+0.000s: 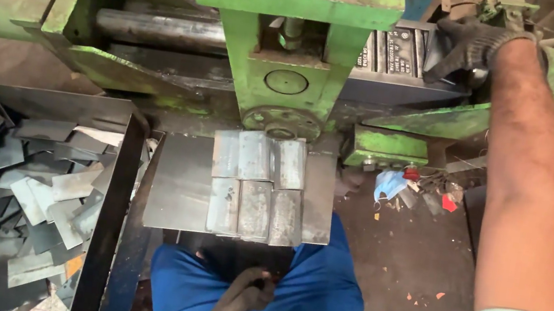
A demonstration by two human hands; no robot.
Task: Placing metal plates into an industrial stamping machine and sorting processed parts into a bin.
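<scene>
Resting in lap on blue trousers [330,293], gloved left hand [238,305], loosely curled, holding nothing. Just beyond, bent plates [257,185] on steel table [179,185]. Left, black bin [109,226] full of grey offcuts [5,189]. Right hand [471,47], gloved, arm stretched, grasping part on green press [292,35].

A dark bin [109,226] at left holds loose grey metal offcuts [5,189]. A crumpled blue face mask [388,184] and small red scraps [449,203] lie on the dark floor [413,268] at right.
</scene>
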